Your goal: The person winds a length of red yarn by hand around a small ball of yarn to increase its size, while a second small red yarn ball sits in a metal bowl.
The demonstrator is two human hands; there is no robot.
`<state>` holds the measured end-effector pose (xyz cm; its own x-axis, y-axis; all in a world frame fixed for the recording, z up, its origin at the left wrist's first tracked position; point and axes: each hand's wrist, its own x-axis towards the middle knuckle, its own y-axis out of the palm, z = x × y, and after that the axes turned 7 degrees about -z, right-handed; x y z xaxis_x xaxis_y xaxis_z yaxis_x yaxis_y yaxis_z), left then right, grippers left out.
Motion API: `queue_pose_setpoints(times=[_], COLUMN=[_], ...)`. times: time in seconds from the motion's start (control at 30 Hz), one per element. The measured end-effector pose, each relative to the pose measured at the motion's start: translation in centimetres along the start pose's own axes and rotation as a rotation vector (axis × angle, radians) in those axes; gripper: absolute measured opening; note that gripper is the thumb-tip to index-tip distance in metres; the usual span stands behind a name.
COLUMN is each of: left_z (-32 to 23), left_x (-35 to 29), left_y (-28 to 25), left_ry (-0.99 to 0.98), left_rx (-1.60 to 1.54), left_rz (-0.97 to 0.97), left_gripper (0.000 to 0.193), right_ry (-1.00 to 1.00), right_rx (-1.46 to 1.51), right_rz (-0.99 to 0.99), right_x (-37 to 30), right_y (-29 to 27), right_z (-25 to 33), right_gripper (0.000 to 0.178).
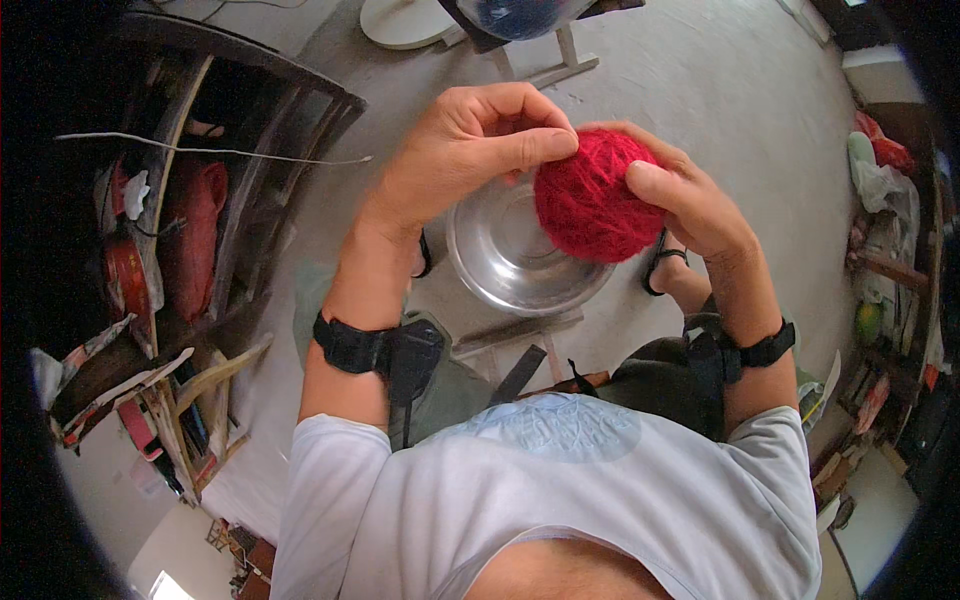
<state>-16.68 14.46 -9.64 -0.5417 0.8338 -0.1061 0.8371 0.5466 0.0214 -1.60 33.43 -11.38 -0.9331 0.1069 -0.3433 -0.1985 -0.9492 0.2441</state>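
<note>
A round ball of red yarn (597,195), wound in crossing strands, is held up in front of me. My right hand (690,200) grips its right side, thumb on the near face and fingers behind the top. At the ball's upper left edge, my left hand (490,135) is closed in a pinch, thumb and forefinger tips together. Whatever lies between those tips is too small to make out. Below the ball, a shiny metal basin (490,255) rests low down between my feet, partly covered by the yarn.
On the left stands a dark wooden shelf rack (290,75) with bags and odds and ends. A thin pale wire (215,150) sticks out across it. Ahead are a round white board (405,20) and a stand with a blue object (520,15). Cluttered shelves (895,270) line the right.
</note>
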Motion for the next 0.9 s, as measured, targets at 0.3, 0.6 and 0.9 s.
queue_pose_setpoints(times=[0.3, 0.6, 0.9], left_z=[1.1, 1.9, 0.9], left_x=[0.6, 0.7, -0.2], left_y=[0.4, 1.6, 2.7], left_ry=[-0.072, -0.265, -0.385], left_rx=[0.027, -0.002, 0.100], left_rz=[-0.041, 0.207, 0.498], left_gripper=[0.019, 0.022, 0.026], right_ry=[-0.235, -0.348, -0.415], right_rx=[0.649, 0.632, 0.045], right_rz=[0.213, -0.138, -0.712], right_x=[0.1, 0.9, 2.0], right_y=[-3.0, -2.1, -1.8], right_z=[0.3, 1.8, 0.1], right_gripper=[0.064, 0.062, 0.070])
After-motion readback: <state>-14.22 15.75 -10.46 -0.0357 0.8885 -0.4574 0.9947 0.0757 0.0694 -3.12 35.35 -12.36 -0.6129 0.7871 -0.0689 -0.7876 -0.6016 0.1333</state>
